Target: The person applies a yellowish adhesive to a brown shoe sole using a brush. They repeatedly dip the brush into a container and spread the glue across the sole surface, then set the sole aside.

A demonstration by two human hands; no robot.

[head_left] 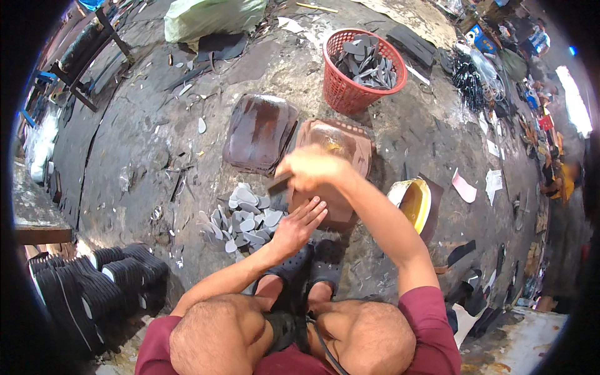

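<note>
My left hand point(299, 226) lies with its fingers stretched out at the near left edge of a brown sheet point(331, 206), pressing on it. Smeared by motion, my right hand point(314, 170) is closed around a dark flat spreader point(279, 184) over the sheet's far left part. Behind the sheet is a brown stack point(364, 150) with a wet yellowish patch on top. A pile of grey teardrop-shaped pieces point(247, 219) lies beside my left hand. To the right, a cut-open container point(422, 206) holds yellow-brown glue-like liquid.
A dark brown stack of sheets point(259, 131) stands at far left of the work. Beyond it, a red plastic basket point(350, 94) holds many grey pieces. Black soles point(94, 281) are stacked at lower left. Scraps and a pink piece point(464, 189) litter the floor.
</note>
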